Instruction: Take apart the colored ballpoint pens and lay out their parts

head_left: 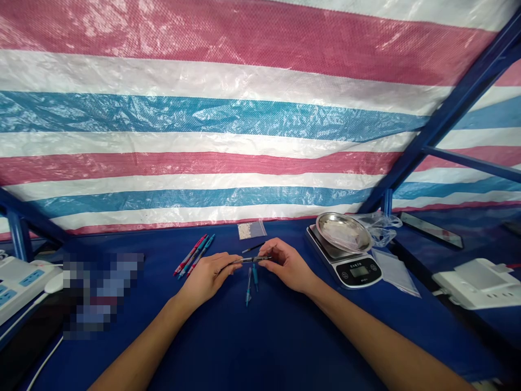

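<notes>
Over the blue table, my left hand (214,271) and my right hand (287,263) are close together with fingers closed. They pinch a slim, dark and silvery stick-like piece (254,259) from its two ends. Its kind is too small to make out. Just below it lie two parts of a blue pen, a clear-and-blue barrel (248,290) and a shorter blue part (255,276). Past my right fingertips rests a thin dark rod (252,248). Several red and blue pens (195,255) lie side by side to the left of my left hand.
A small bag of pale grains (251,230) lies at the back. Right stand a digital scale (358,271) with a steel bowl (344,232), plastic bags (394,271), a phone (431,229) and a white power strip (480,282). Another power strip (24,285) sits left.
</notes>
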The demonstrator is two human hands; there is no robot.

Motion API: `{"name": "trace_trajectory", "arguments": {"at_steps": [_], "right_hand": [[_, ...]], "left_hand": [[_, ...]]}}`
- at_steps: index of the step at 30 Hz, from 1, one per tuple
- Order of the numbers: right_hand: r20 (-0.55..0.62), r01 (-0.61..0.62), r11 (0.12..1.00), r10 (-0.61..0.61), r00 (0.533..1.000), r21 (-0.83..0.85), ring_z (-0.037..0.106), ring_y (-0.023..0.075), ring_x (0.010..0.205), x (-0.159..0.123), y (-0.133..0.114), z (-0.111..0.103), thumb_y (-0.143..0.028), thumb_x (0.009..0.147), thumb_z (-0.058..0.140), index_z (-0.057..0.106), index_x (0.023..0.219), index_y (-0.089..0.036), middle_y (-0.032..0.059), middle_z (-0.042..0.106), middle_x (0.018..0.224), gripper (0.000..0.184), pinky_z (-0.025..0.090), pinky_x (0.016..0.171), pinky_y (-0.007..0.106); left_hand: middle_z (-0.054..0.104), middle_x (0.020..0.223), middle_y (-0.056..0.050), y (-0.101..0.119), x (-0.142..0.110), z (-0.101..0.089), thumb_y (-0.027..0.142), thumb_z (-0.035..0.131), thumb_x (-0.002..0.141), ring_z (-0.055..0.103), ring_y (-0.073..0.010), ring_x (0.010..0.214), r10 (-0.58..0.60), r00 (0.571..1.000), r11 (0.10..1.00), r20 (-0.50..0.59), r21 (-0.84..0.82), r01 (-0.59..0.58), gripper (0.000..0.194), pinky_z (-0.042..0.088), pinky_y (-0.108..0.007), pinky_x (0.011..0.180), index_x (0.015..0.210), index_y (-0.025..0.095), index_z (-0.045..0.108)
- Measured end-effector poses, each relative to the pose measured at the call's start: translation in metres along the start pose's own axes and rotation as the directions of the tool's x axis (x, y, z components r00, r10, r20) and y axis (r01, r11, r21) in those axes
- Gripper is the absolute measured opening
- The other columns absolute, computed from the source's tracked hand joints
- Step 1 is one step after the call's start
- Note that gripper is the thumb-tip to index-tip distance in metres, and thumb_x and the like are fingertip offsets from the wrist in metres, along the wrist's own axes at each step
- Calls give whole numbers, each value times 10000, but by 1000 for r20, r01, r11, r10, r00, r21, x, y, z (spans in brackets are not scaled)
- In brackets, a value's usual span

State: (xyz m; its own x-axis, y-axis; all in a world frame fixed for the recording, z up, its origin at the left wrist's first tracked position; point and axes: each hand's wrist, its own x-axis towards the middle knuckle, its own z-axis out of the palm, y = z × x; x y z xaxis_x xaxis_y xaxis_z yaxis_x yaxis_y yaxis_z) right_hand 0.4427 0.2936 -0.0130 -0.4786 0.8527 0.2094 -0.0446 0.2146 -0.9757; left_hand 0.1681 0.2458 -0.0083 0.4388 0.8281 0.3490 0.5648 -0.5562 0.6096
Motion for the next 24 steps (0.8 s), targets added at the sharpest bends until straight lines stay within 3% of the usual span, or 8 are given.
{"name": "trace_trajectory", "arguments": {"at_steps": [3, 6, 9, 11, 14, 17, 21, 24], "right_hand": [[4, 33, 999, -33, 999, -40, 702, 210, 1034, -1, 2, -1, -373, 863, 862, 663, 1193, -254, 50, 714, 1103, 403, 580, 945, 374], [15, -13, 995, 14, 1000, -96, 715, 199, 941, -2, -1, -2, -430, 869, 855, 641, 1310, -261, 59, 733, 1126, 519, 595, 826, 339], [91, -74, 985, 89, 992, -157, 662, 149, 687, -4, -7, -3, -493, 1035, 636, 713, 1123, -222, 34, 742, 909, 295, 539, 666, 300], [108, -77, 978, 99, 989, -193, 636, 144, 649, -4, -8, -4, -486, 1073, 563, 727, 998, -209, 27, 726, 824, 331, 520, 655, 300], [72, -16, 972, 34, 997, -236, 667, 163, 786, -3, -6, -6, -429, 971, 732, 725, 1178, -240, 61, 747, 1082, 280, 543, 714, 308], [64, 3, 971, 13, 998, -240, 678, 176, 867, -3, -4, -7, -399, 865, 848, 613, 1421, -285, 84, 709, 1278, 614, 561, 735, 313], [99, -78, 982, 96, 990, -170, 687, 181, 775, -2, -6, -7, -482, 1029, 636, 730, 1122, -209, 56, 760, 910, 304, 574, 747, 337], [76, -15, 973, 34, 997, -229, 703, 213, 962, -2, -9, -9, -439, 914, 796, 715, 1264, -245, 95, 747, 1211, 409, 570, 769, 332]], "left_hand": [[762, 1004, -65, 1, 0, -1, 335, 518, 1113, 707, -180, 868, -6, 1000, 1000, -6, -12, 6, 312, 548, -282, 790, 1326, 224, 716], [771, 1035, -72, 1, 0, 0, 335, 523, 1110, 715, -186, 894, 7, 1000, 1000, -19, -1, -7, 317, 558, -290, 810, 1338, 224, 714], [771, 1021, -70, 3, 1, 2, 343, 507, 1116, 726, -187, 892, 9, 1000, 1000, -1, -2, -9, 331, 567, -294, 822, 1345, 223, 713], [774, 1010, -65, 4, 1, 2, 347, 511, 1115, 730, -187, 886, 9, 1000, 1000, 12, -6, -9, 329, 569, -293, 823, 1342, 226, 717], [782, 1027, -66, 4, 2, 1, 341, 526, 1110, 729, -187, 890, 11, 1000, 1000, -2, -9, -11, 318, 567, -295, 831, 1331, 228, 724], [776, 1004, -68, 4, 2, 0, 343, 529, 1109, 722, -186, 871, 0, 1000, 1000, -10, -24, -1, 316, 561, -286, 797, 1322, 225, 730], [761, 986, -66, 4, 2, 0, 342, 516, 1114, 717, -181, 855, 6, 1000, 1000, 9, -25, -5, 326, 556, -286, 792, 1340, 230, 722], [753, 963, -58, 3, 1, 0, 346, 521, 1112, 710, -175, 835, -3, 1000, 1000, 15, -31, 3, 326, 549, -284, 781, 1343, 228, 719]]}}
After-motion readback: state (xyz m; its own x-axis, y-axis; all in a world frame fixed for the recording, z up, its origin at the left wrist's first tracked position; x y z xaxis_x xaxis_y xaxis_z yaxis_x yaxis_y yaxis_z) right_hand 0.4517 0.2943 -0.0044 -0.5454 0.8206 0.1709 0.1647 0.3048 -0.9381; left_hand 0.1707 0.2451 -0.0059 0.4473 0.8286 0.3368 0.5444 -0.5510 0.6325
